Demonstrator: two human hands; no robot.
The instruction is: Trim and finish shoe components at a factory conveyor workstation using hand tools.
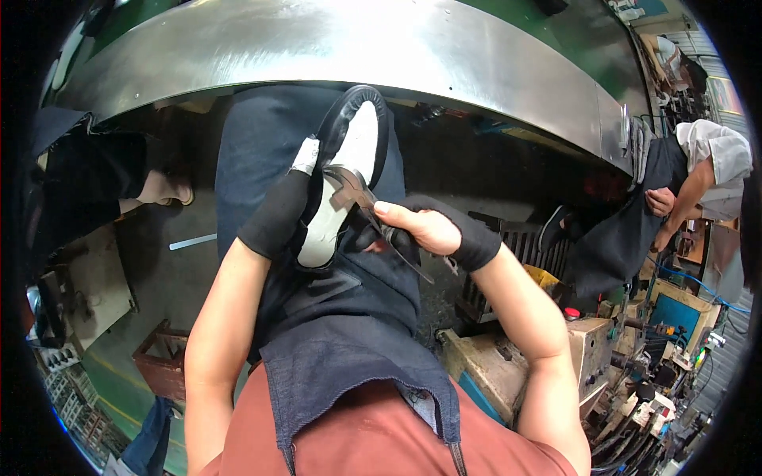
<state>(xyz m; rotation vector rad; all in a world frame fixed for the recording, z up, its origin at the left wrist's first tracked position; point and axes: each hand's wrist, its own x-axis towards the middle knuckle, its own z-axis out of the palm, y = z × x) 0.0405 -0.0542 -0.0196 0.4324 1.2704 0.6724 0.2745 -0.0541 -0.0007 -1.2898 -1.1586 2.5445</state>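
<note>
1. Far left: a seated person's dark-clothed legs and bare foot show beneath the curved steel worktop, well apart from the wearer's hands.
2. Lower left: a brown crate stands on the grey-green floor, below the wearer's left forearm.
3. Left hand: covered by a black sleeve-type glove, with white tape on one fingertip. The grip is closed around the left side of the shoe, the taped finger resting against the black upper.
4. Shoe: held sole-up above the lap, between both hands, in front of the worktop edge. The black upper forms a rim around a pale grey-white insole face. The toe or heel end points away from the wearer; which end cannot be told.
5. Metal pincers: the head bears on the pale sole face near its middle; the handles run down and right into the right hand.
6. Right hand: black wrist band, fingers bare. The grip is clamped on the pincer handles, thumb on top.
7. Dark blue apron: lies over the lap and over a rust-red shirt, directly beneath the shoe.
8. Lower right: a beige machine stands beside the right forearm.
9. Far right: another person in a pale shirt and dark apron bends over, well apart.
</note>
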